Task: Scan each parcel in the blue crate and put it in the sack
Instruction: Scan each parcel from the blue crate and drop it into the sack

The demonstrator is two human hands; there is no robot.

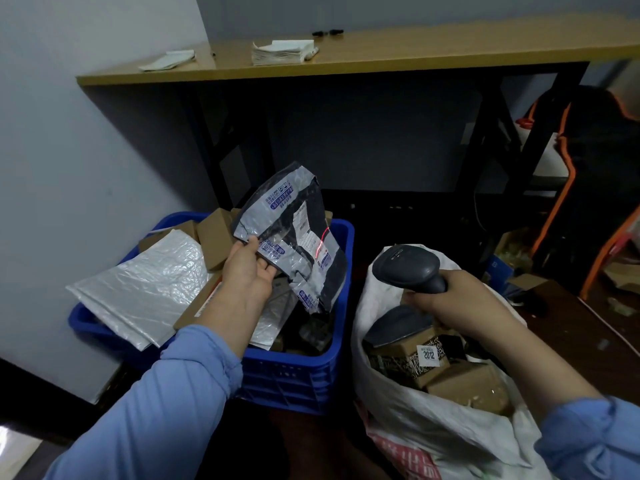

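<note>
Far left: silver bubble-wrap mailer [145, 289] lying across brown cartons [216, 244] in the blue plastic crate [294, 379]. Above the crate, left grip [247, 271] pinching the edge of a crumpled grey-and-black plastic parcel [304, 271], held upright, thin red scan line [320, 242] across its white label. Further right, right grip [460, 299] curled round the handle of a dark grey handheld scanner [412, 268], over the open white woven sack [433, 427] holding cardboard boxes [467, 382].
</note>
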